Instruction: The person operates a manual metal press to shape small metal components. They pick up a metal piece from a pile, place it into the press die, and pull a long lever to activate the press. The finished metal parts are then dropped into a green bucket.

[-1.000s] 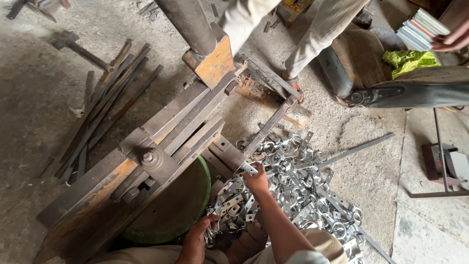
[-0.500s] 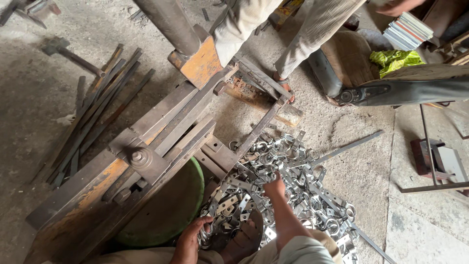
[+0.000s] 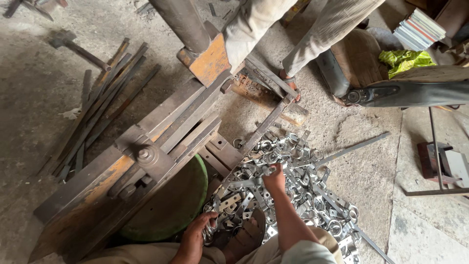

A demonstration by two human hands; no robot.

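A pile of shiny bent metal clamps (image 3: 303, 190) covers the concrete floor in front of me. My right hand (image 3: 273, 177) reaches into the top of the pile, its fingers closed on one clamp. My left hand (image 3: 198, 234) sits low near my knee, gripping a bunch of clamps (image 3: 211, 230). My sandalled foot (image 3: 244, 237) rests between the two hands.
A rusty steel press frame (image 3: 146, 146) slants across the left, over a green drum (image 3: 173, 205). Flat steel bars (image 3: 97, 107) lie on the floor at left. Another person's legs (image 3: 317, 29) stand at the top. A long strip (image 3: 351, 146) lies beside the pile.
My right hand has reached further up into the pile and closed on a clamp. The left hand stays low with its bunch. The view has shifted slightly.
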